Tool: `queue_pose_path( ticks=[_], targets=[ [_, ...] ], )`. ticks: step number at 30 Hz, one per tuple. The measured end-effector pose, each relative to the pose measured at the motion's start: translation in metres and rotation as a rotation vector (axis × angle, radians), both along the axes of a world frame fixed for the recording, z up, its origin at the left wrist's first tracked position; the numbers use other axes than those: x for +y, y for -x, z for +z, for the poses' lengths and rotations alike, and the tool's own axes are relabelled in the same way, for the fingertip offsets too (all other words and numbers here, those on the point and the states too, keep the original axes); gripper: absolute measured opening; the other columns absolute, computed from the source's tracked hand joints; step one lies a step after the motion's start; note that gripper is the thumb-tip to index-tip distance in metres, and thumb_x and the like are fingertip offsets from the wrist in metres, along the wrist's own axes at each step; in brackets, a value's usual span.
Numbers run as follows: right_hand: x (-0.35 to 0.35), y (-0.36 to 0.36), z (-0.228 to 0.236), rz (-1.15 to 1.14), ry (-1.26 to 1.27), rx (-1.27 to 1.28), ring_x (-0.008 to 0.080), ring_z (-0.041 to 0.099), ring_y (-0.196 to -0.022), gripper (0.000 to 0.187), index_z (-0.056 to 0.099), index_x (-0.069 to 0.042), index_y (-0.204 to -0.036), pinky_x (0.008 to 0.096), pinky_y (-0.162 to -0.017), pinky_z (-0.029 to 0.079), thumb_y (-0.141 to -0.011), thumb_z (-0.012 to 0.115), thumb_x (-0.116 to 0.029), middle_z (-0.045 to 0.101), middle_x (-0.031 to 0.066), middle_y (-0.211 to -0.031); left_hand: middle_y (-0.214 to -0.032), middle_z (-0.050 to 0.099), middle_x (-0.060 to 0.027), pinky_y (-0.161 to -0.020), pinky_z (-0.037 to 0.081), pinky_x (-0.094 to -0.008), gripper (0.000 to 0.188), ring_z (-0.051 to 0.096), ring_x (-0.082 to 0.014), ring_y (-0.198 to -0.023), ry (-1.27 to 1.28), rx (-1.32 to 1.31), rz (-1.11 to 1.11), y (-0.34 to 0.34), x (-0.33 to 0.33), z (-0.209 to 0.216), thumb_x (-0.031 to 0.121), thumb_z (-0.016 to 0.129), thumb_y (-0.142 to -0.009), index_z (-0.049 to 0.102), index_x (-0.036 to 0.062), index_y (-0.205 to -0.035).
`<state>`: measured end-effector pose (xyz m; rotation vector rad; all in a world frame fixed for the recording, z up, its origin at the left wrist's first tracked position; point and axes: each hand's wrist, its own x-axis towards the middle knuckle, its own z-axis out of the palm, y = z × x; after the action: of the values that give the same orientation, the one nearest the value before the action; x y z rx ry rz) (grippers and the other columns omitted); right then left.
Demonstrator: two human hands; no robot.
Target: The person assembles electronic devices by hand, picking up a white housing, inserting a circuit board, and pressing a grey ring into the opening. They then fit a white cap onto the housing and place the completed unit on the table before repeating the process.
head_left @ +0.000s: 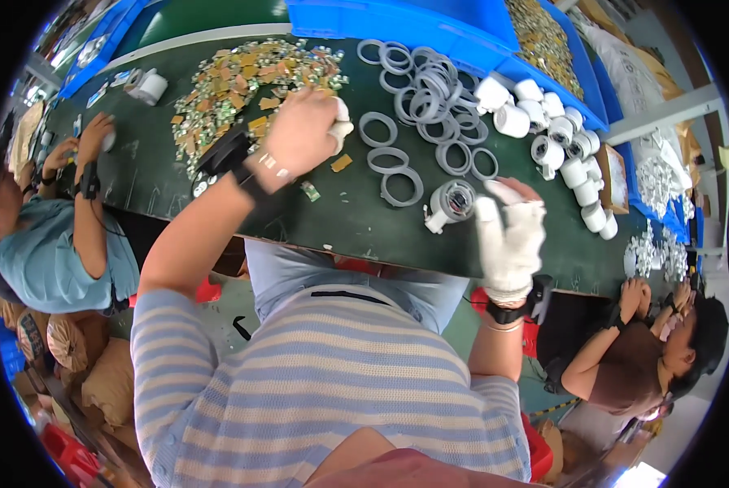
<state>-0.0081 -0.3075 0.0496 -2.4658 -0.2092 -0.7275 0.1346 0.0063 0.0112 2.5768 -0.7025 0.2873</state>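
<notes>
My left hand (pixel 303 130) reaches over the right edge of a pile of small circuit boards (pixel 246 77), some orange-tan, some silver and green. White covers show on its fingertips, and its fingers are bent together; what they pinch, if anything, is hidden. My right hand (pixel 511 232), in a white glove with some bare fingertips, hangs at the table's near edge with its fingers extended and apart. Just left of it a white round housing (pixel 452 202) stands with its open face up, showing dark parts inside. One loose orange board (pixel 342 163) and a small green board (pixel 310 192) lie near my left hand.
Several grey rings (pixel 401 187) are spread mid-table, some heaped. White housings (pixel 576 171) cluster at the right. Blue bins (pixel 405 24) line the far side, one with more small boards. Co-workers sit at left (pixel 63 252) and right (pixel 625 358).
</notes>
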Motion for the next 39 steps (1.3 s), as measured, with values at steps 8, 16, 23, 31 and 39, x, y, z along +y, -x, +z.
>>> queue_pose_path(
  ticks=[8, 16, 23, 31, 39],
  targets=[
    [-0.113, 0.020, 0.032, -0.420, -0.403, 0.073, 0.0182, 0.061, -0.103, 0.034, 0.071, 0.002, -0.122, 0.0317, -0.098, 0.046, -0.102, 0.063, -0.025, 0.068, 0.0079, -0.115, -0.103, 0.070, -0.0157, -0.086, 0.054, -0.0465, 0.033, 0.066, -0.0367, -0.096, 0.346, 0.658, -0.745, 0.147, -0.108, 0.024, 0.020, 0.075, -0.093, 0.070, 0.0108, -0.125],
    [-0.083, 0.058, 0.027, -0.294, -0.337, 0.159, 0.0142, 0.062, -0.104, 0.020, 0.074, -0.001, -0.114, 0.0302, -0.096, 0.047, -0.101, 0.066, -0.014, 0.071, 0.0032, -0.112, -0.101, 0.065, -0.0097, -0.090, 0.052, -0.0442, 0.031, 0.060, -0.0339, -0.099, -0.064, -0.009, -0.139, 0.102, 0.023, 0.024, 0.004, 0.076, -0.080, 0.076, 0.0182, -0.108],
    [0.015, 0.035, -0.012, 0.112, 0.136, 0.133, 0.0378, 0.061, -0.118, 0.028, 0.076, -0.014, -0.104, 0.0475, -0.098, 0.048, -0.078, 0.087, -0.018, 0.069, 0.0113, -0.121, -0.101, 0.059, -0.0102, -0.092, 0.050, -0.0434, 0.035, 0.057, -0.0343, -0.106, -0.120, -0.006, -0.103, 0.088, 0.052, -0.022, 0.003, 0.075, -0.078, 0.072, 0.0132, -0.111],
    [0.050, 0.021, -0.059, -0.088, 0.190, -0.031, 0.0415, 0.054, -0.130, 0.021, 0.074, -0.015, -0.095, 0.0591, -0.115, 0.037, -0.077, 0.084, -0.015, 0.068, 0.0092, -0.128, -0.104, 0.068, -0.0157, -0.084, 0.055, -0.0420, 0.033, 0.066, -0.0371, -0.093, 0.192, 0.237, 0.125, 0.105, 0.024, -0.021, 0.007, 0.077, -0.091, 0.063, 0.0039, -0.121],
    [0.041, 0.014, -0.014, 0.425, -0.431, 0.292, 0.0286, 0.067, -0.102, 0.010, 0.069, -0.005, -0.096, 0.0426, -0.096, 0.051, -0.087, 0.072, -0.002, 0.071, 0.0079, -0.095, -0.110, 0.069, -0.0037, -0.082, 0.056, -0.0257, 0.027, 0.068, -0.0096, -0.093, 0.960, 0.970, -0.144, 0.128, -0.020, -0.011, 0.005, 0.066, -0.103, 0.063, 0.0037, -0.129]
  ],
)
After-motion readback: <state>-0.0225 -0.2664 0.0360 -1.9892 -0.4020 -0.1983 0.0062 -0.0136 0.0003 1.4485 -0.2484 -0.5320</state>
